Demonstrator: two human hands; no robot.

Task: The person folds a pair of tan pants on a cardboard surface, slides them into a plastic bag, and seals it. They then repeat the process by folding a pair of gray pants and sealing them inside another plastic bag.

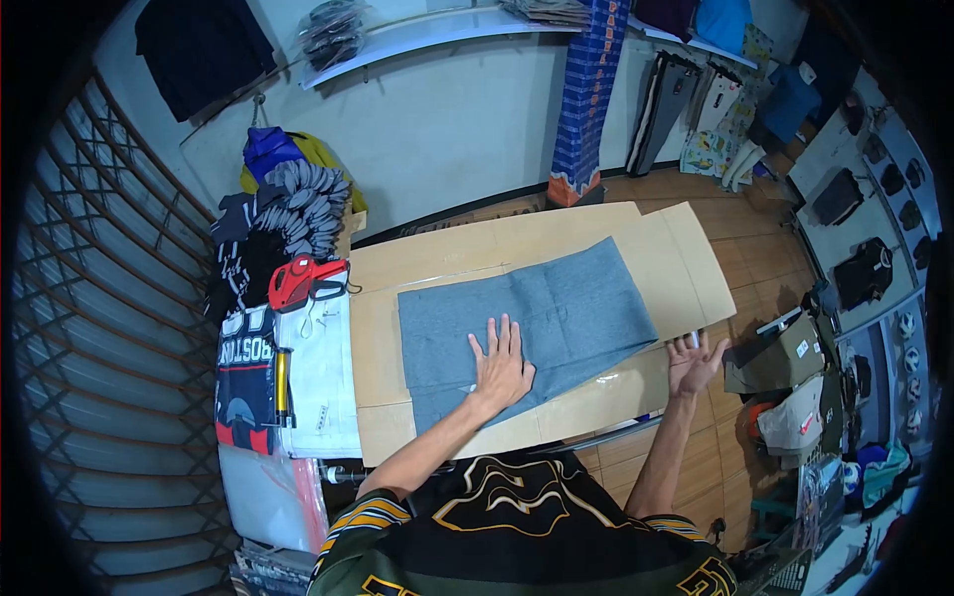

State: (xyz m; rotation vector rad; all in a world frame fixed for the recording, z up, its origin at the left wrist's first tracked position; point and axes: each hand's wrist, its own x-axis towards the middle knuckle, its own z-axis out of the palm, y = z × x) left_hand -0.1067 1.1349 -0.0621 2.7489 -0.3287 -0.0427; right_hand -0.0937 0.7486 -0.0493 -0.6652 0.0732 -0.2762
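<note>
A grey-blue folded cloth (pixel 566 308) lies on a flat sheet of cardboard (pixel 477 248) in the middle of the view. My left hand (pixel 503 368) rests palm down on the cloth's lower part, its fingers spread and pointing away from me. Off the right edge of the cardboard, beyond the cloth's lower right corner, my right hand (pixel 694 366) is turned palm up with its fingers apart. Nothing shows in it.
Left of the cardboard are a red handheld device (pixel 306 282), a yellow-and-black tool (pixel 283 387), a dark printed shirt (pixel 244 372) and a pile of grey gloves (pixel 303 209). A blue wrapped pillar (pixel 586 109) stands behind. Folded clothes (pixel 785 358) are at the right.
</note>
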